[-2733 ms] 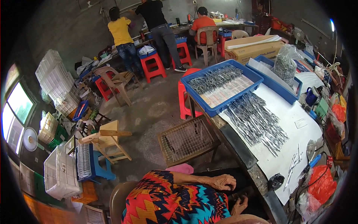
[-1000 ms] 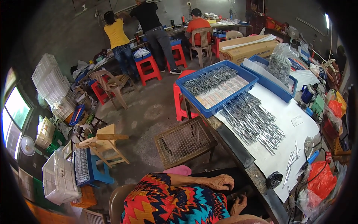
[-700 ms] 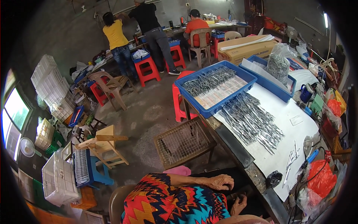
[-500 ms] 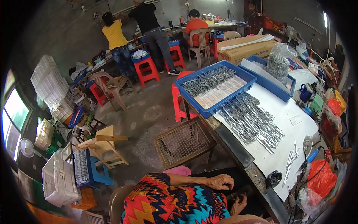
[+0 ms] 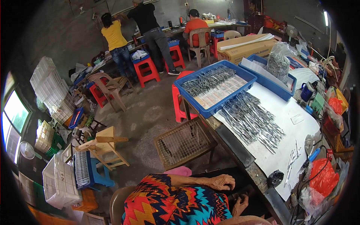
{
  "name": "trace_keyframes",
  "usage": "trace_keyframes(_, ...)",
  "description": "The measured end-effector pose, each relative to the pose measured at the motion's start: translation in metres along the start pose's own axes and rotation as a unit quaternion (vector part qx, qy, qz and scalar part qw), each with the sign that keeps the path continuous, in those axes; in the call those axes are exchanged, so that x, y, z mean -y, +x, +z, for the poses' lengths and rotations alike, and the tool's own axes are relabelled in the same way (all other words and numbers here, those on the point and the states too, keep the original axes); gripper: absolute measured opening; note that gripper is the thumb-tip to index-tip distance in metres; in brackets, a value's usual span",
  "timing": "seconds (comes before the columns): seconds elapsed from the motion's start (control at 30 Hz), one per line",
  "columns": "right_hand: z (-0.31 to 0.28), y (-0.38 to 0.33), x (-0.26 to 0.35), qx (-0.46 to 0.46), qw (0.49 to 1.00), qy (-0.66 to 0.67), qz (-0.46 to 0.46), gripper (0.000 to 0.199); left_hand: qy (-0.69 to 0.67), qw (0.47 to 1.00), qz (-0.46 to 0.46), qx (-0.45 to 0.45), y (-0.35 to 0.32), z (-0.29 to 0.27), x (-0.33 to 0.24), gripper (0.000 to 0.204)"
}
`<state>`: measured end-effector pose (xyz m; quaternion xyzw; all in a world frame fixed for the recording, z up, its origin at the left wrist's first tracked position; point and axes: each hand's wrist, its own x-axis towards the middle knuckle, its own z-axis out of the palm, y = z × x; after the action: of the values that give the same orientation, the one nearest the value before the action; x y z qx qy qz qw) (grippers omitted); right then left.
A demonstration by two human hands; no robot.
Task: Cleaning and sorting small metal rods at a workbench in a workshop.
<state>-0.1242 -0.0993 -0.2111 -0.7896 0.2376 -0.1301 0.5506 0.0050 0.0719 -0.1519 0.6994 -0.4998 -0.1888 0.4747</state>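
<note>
Neither of my hands shows in the head view. Just below me a person in a bright zigzag-patterned top (image 5: 176, 204) sits on a brown chair (image 5: 115, 204). One of that person's hands (image 5: 222, 182) rests flat on the lap, and the other hand (image 5: 240, 204) lies lower by the table edge. In front of them a heap of thin grey metal pieces (image 5: 251, 120) lies on a white sheet (image 5: 285, 150) covering the long table. A blue tray (image 5: 215, 88) with more metal pieces sits at the table's far end.
A wire-mesh stool (image 5: 183, 142) stands beside the table, with a red stool (image 5: 179, 101) behind it. A second blue tray (image 5: 268, 75), a cardboard box (image 5: 243, 48) and bags crowd the table's right side. White crates (image 5: 52, 90) line the left. Three people (image 5: 150, 33) work at the back bench.
The view has shifted a little downward and to the right. The standing people at the back have moved slightly. The seated person's hands stay on the lap.
</note>
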Motion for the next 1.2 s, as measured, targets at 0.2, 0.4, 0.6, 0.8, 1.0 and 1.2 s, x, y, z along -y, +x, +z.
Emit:
trace_keyframes(0.2, 0.000, -0.001, 0.003, 0.001, 1.000, 0.000, 0.002, 0.013, -0.001, 1.000, -0.002, 0.000, 0.000, 0.000, -0.002, 0.009)
trace_keyframes(0.4, 0.003, 0.001, -0.005, -0.031, 0.998, -0.006, -0.050, 0.010, -0.006, 1.000, -0.002, 0.001, 0.000, 0.000, -0.001, 0.010)
trace_keyframes(0.6, 0.000, -0.001, 0.005, -0.001, 1.000, 0.000, 0.009, 0.010, 0.001, 1.000, -0.005, 0.002, -0.001, 0.000, -0.001, 0.010)
trace_keyframes(0.8, 0.001, -0.003, 0.011, -0.006, 0.999, 0.032, 0.010, 0.009, 0.001, 1.000, 0.005, -0.007, 0.000, 0.001, 0.001, 0.011)
trace_keyframes(1.0, -0.001, -0.004, 0.019, -0.002, 1.000, 0.017, 0.001, 0.009, 0.001, 1.000, 0.003, -0.006, 0.000, 0.000, -0.002, 0.011)
trace_keyframes(1.2, -0.001, -0.005, 0.022, -0.007, 1.000, 0.008, -0.001, 0.010, 0.006, 1.000, 0.001, -0.006, -0.001, 0.000, -0.002, 0.011)
